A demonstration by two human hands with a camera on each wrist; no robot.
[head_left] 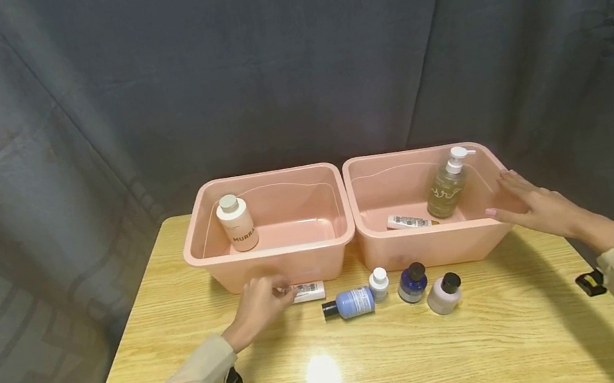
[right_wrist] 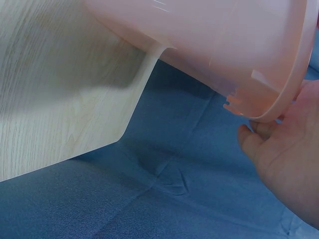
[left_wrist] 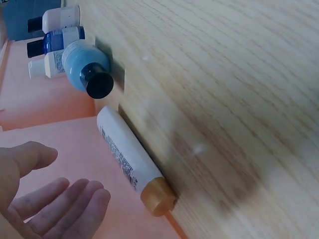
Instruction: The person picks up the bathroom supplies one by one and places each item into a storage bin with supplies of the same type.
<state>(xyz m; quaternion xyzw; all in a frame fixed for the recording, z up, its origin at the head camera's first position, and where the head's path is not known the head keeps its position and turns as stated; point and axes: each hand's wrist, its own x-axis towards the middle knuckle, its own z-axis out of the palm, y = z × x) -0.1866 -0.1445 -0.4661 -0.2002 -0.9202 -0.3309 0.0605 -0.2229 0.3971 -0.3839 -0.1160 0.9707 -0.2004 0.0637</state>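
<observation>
Just before the left bin (head_left: pixel 271 268), the white tube (head_left: pixel 309 292) lies lengthwise along its front wall, beside your nearer left hand (head_left: pixel 259 306), fingers parted; your right hand (head_left: pixel 545 214) rests, fingers extended, on the neighbouring bin (head_left: pixel 427 251).

Can read "MURRA" in dark capitals on the white bottle (head_left: pixel 241 229). Can make out pale script, but not its letters, on the pump bottle (head_left: pixel 446 193), well right of the white bottle. Cannot decipher the small print on the gold-capped tube (left_wrist: pixel 130 154), in front of the white bottle.
</observation>
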